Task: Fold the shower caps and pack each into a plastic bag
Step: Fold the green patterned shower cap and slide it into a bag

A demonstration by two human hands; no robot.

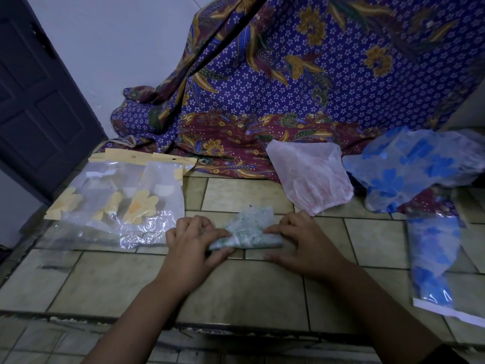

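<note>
A green-patterned shower cap (248,232) lies folded into a small wedge on the tiled counter (236,290). My left hand (194,243) pinches its left end between thumb and fingers. My right hand (299,243) holds its right end, fingers curled over the fold. A pink cap (312,177) lies loosely behind, and a blue-flowered cap (409,169) sits crumpled at the right. A blue-flowered cap packed in a plastic bag (433,261) lies at the right edge. At the left lie clear plastic bags (118,195) with yellow header cards and yellow flower prints.
A purple batik cloth (301,88) hangs down onto the back of the counter. A dark door (36,101) stands at the left. The counter's front edge (183,324) runs just below my forearms.
</note>
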